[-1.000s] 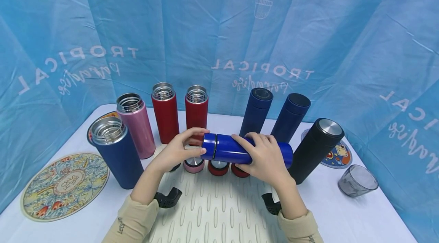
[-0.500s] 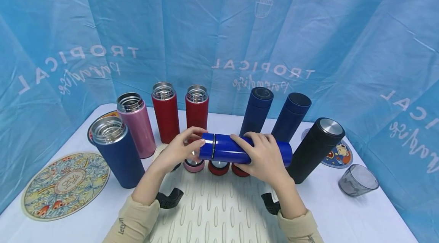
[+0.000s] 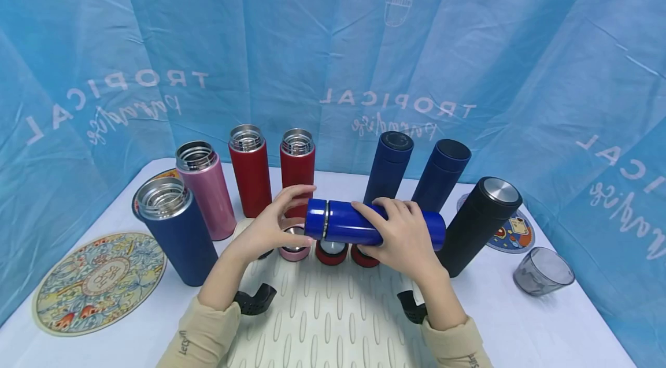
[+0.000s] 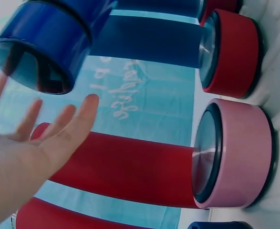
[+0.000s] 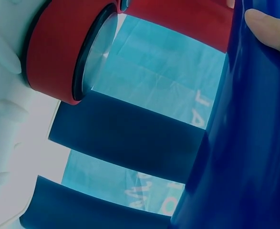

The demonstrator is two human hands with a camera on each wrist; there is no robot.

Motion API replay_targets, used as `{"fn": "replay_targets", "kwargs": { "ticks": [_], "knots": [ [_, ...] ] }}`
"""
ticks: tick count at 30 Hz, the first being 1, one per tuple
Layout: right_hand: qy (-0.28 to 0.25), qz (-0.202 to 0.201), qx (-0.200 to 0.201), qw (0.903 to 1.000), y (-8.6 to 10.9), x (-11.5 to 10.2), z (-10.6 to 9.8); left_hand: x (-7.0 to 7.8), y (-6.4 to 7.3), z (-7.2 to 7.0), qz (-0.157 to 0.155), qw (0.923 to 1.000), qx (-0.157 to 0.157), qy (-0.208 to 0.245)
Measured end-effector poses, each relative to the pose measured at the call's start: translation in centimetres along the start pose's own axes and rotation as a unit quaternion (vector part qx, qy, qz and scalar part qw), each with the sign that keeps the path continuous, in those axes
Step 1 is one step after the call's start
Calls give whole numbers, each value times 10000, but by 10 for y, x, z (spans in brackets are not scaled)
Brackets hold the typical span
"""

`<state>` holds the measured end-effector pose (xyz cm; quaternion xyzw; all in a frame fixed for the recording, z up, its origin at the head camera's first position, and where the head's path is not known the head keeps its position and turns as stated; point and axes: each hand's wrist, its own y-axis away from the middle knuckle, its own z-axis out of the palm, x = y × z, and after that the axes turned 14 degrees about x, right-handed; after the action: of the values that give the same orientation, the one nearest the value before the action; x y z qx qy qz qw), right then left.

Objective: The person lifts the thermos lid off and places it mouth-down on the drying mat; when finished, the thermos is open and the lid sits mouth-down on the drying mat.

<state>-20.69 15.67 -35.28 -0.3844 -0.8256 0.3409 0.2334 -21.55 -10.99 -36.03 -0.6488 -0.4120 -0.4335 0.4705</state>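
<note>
My right hand point(image 3: 400, 238) grips a glossy blue thermos bottle point(image 3: 351, 223) held on its side over the mat. The bottle's lid point(image 3: 315, 219) is on and points left. Beside this lid is my left hand point(image 3: 265, 229), its fingers spread around the lid's end. In the left wrist view a gap shows between the left fingers point(image 4: 77, 126) and the lid's shiny end. The blue bottle's body fills the right side of the right wrist view, with the right thumb point(image 5: 268, 28) lying along it. Beneath are a pink lid point(image 3: 294, 249) and two red lids point(image 3: 331, 253).
Uncapped bottles stand at left: dark blue point(image 3: 179, 235), pink point(image 3: 208, 194) and two red ones point(image 3: 250, 177). To the right are two capped navy bottles point(image 3: 387, 168), a capped black bottle point(image 3: 476, 229) and a tilted-looking grey glass point(image 3: 543, 272). A patterned round mat point(image 3: 99, 284) lies far left.
The left fingers have moved at the lid, closing in half a second ago and now spreading wider off it. The right hand keeps the bottle in nearly the same place.
</note>
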Motion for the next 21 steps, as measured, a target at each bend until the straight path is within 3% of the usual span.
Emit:
{"fn": "replay_targets", "kwargs": {
  "ticks": [3, 7, 13, 21],
  "knots": [
    [-7, 40, -20, 10000, 0, 0, 0, -1, 0, -1, 418, 9989, -149, 138],
    [-40, 81, -59, 9999, 0, 0, 0, -1, 0, -2, 571, 9982, -161, 112],
    [-32, 70, -77, 9999, 0, 0, 1, 0, 1, -2, 459, 9988, -138, 96],
    [-63, 63, 59, 9999, -1, -1, 0, 2, 2, -2, 17, 9999, 50, -156]
  ]
}}
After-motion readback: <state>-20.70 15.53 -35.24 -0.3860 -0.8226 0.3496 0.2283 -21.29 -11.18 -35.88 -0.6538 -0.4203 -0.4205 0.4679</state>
